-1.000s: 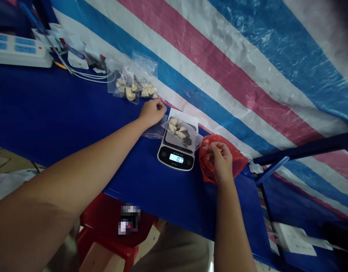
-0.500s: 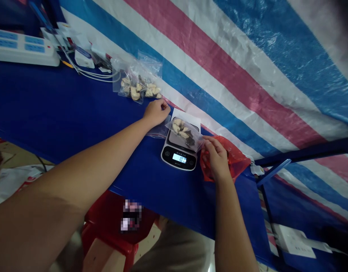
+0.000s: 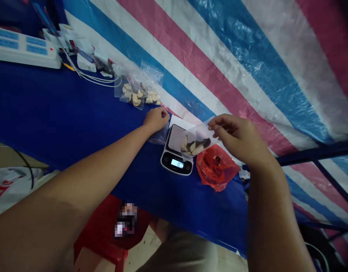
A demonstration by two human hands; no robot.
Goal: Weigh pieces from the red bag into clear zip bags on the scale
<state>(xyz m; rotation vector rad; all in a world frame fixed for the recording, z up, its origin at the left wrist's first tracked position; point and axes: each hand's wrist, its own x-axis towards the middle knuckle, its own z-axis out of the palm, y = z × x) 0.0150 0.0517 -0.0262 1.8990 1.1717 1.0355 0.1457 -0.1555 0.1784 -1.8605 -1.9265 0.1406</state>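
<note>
My right hand [image 3: 233, 136] pinches the upper edge of a clear plastic bag [image 3: 198, 139], which holds pale chunks and dark pieces. The bag hangs tilted over the right side of a digital kitchen scale [image 3: 176, 165], covering part of its plate. The lit display is too blurred to read for sure. My left hand [image 3: 156, 120] rests with curled fingers left of the scale, on flat clear plastic bags [image 3: 160, 135]; nothing shows in its grip. Beyond it lie filled clear bags [image 3: 136, 96] of similar pale chunks. A crumpled red plastic bag [image 3: 216, 166] sits right of the scale.
On the blue table [image 3: 63, 102], a white power strip [image 3: 23, 47] and a screwdriver [image 3: 67, 54] lie at the far left beside cables. A striped tarpaulin [image 3: 174, 49] rises behind. Below the front edge stands a red stool [image 3: 100, 226].
My right hand has lifted the bag's right end off the scale and moved up and right, away from the red bag. My left hand stays in place. The view has shifted slightly.
</note>
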